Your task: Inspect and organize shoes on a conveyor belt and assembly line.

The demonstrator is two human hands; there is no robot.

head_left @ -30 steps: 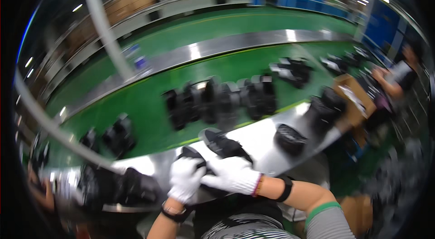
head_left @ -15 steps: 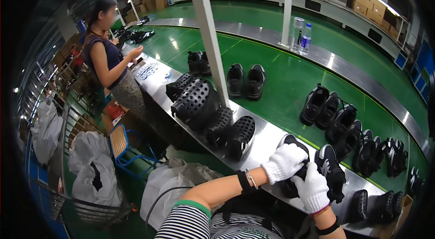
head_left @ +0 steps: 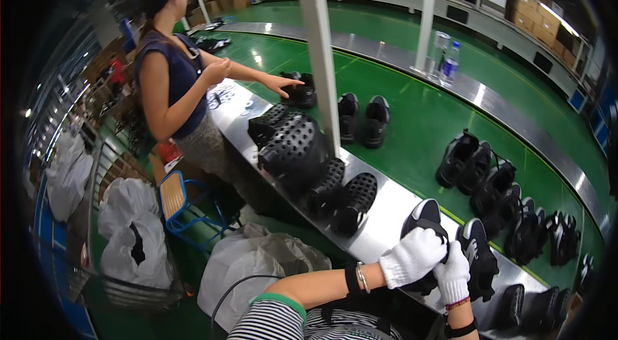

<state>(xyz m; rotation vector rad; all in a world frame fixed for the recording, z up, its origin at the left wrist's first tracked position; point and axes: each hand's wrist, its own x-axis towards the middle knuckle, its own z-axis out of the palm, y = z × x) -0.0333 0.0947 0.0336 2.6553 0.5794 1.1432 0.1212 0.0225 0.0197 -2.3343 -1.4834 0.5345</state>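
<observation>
My left hand (head_left: 415, 257), in a white knit glove, is closed on the upper of a black sneaker (head_left: 425, 211) with a light-edged toe. From the other side, my right hand (head_left: 454, 274), also gloved, has its fingers curled together against the same sneaker's opening. The gloves hide the middle of the shoe and whatever the fingertips pinch there. Its toe points away from me, over the metal ledge. A second black sneaker (head_left: 475, 251) with pale laces lies just right of my hands.
Black perforated shoe forms (head_left: 355, 198) line the metal ledge (head_left: 386, 195) on the left. Several dark sneakers (head_left: 479, 169) stand on the green belt (head_left: 402, 131). A co-worker (head_left: 170, 85) stands at the far left, one hand at a pair of shoes (head_left: 301, 90). A white post (head_left: 320, 44) rises beside the ledge.
The co-worker has stretched an arm to the right, reaching the pair of shoes on the belt. My view has shifted slightly; both my hands remain at the same sneaker, more of its toe showing.
</observation>
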